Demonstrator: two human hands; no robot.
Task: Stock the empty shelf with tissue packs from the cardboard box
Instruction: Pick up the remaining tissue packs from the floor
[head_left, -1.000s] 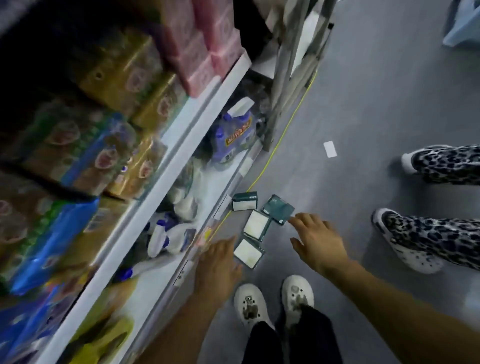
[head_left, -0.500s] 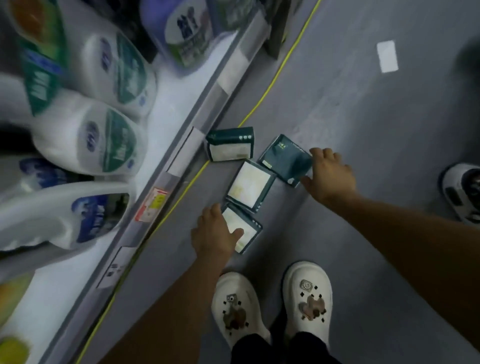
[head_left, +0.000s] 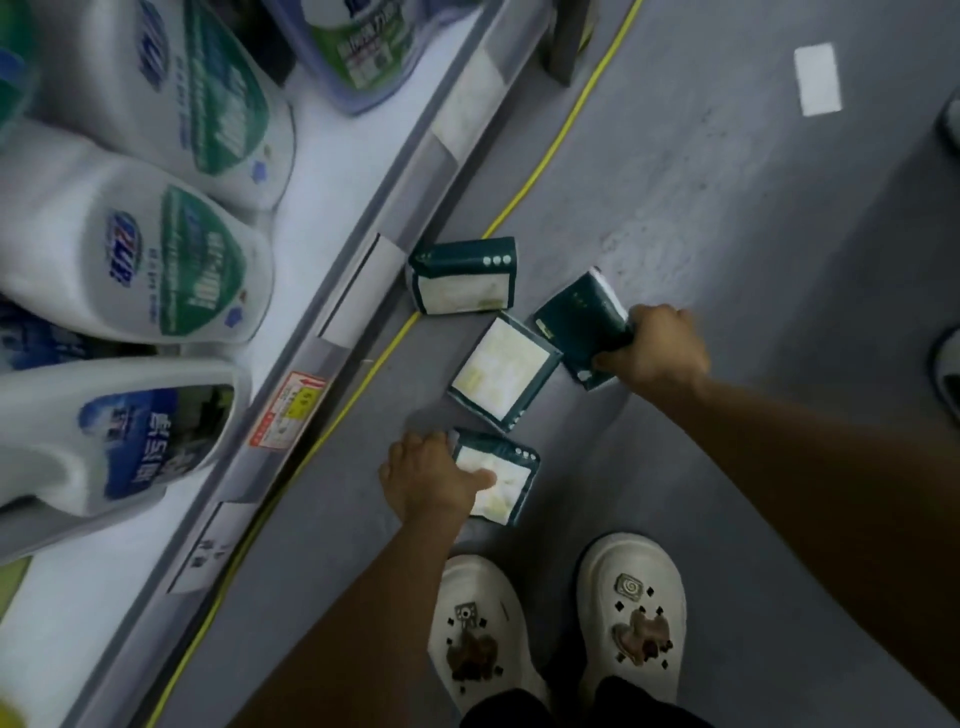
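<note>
Tissue packs, four flat dark-green plastic-wrapped rectangles with pale faces, lie on the grey floor (head_left: 727, 218) beside the shelf's front edge. The nearest pack (head_left: 504, 480) lies just ahead of the white clogs (head_left: 556, 623); the left hand (head_left: 428, 480) grips its left edge, thumb laid across the pale face. The tilted pack (head_left: 576, 322) on the right is lifted at one end, and the right hand (head_left: 657, 351) is curled around its lower corner. The middle pack (head_left: 501, 371) lies flat between them, untouched. The fourth pack (head_left: 465, 275) stands on edge near the yellow floor line (head_left: 540, 171).

Handling judgement: packs appear light and soft, with slick film that yields under pressure. Grip across a short edge, thumb on top and fingers beneath.

White detergent jugs with green and blue labels (head_left: 156, 260) fill the grey bottom shelf (head_left: 332, 176). No cardboard box is in view.
</note>
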